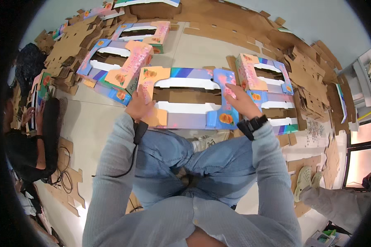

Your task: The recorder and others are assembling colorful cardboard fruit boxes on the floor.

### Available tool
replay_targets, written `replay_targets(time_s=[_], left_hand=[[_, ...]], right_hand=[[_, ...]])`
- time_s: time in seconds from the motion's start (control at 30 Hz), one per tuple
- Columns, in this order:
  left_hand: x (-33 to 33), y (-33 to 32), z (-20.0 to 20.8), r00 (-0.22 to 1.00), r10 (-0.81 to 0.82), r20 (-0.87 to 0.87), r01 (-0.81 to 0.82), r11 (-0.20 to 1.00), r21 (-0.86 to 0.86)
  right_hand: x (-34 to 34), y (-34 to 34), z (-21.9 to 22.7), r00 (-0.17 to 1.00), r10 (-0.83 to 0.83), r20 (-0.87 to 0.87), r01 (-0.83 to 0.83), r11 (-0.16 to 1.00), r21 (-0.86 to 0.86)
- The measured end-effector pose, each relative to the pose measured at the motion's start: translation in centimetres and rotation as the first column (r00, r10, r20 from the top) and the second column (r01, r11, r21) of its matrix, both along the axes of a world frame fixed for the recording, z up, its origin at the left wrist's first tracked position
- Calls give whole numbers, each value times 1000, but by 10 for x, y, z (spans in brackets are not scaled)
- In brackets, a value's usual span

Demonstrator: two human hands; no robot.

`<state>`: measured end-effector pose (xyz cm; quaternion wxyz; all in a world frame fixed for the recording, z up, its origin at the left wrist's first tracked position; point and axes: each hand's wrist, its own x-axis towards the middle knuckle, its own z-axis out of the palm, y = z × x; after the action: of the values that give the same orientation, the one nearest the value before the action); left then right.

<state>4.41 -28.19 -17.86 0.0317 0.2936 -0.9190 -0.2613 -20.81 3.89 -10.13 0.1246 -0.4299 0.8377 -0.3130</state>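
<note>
A printed cardboard fruit box (pixel 189 120) sits in front of my knees, its top framed by folded flaps around a wide opening. Its left end is orange, its right end blue, and white strips edge the long sides. My left hand (pixel 139 104) grips the orange end, fingers over the top edge. On the blue end, my right hand (pixel 244 101) has its thumb and fingers pressed against the corner panel. Parts of both hands' fingers are hidden by the angle. Through the opening shows brown cardboard.
Similar boxes stand at the left (pixel 130 68), farther back (pixel 160 35), and at the right (pixel 247 68). Flat brown cardboard (pixel 76 45) is piled around. At left a co-worker's arm (pixel 41 152) handles another box; cables (pixel 64 177) lie nearby. A clog-shod foot (pixel 304 181) is at right.
</note>
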Motion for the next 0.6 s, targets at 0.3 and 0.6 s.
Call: replay_targets(time_s=[0.3,0.6], left_hand=[[-17,-15,-67,946,-300,-120,185,808,-560],[-23,39,22,942,320,100,-331,935,125]], right_hand=[[-32,-47,-54,833,150,-533,-90,986,137],[-51,-56,-60,787,276,-552,63,854,517]])
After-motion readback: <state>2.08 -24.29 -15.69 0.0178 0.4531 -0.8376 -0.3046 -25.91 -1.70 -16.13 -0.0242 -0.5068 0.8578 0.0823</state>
